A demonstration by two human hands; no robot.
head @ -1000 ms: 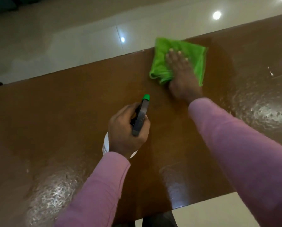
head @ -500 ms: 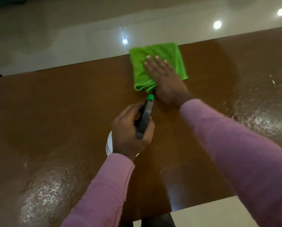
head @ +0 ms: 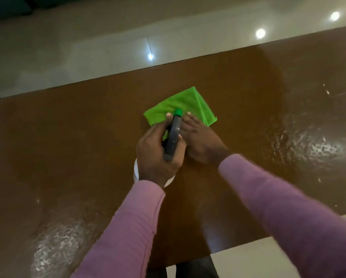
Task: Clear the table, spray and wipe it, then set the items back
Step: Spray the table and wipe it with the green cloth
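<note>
A green cloth point(head: 185, 106) lies flat on the brown table point(head: 67, 137) near its middle. My right hand point(head: 200, 141) presses on the cloth's near part with straight fingers. My left hand point(head: 158, 155) grips a spray bottle point(head: 174, 135) with a grey head and green nozzle, held above the table just left of my right hand. The nozzle points away from me and overlaps the cloth. Only a white sliver of the bottle's body point(head: 135, 170) shows below my left hand.
Wet shiny patches show on the table at the right point(head: 318, 145) and at the near left point(head: 53, 243). Pale glossy floor point(head: 88, 47) lies beyond the far edge and at the near right corner point(head: 258, 257).
My right hand has slid the cloth from the far edge toward me and leftward, up beside the bottle. My left hand has kept hold of the bottle.
</note>
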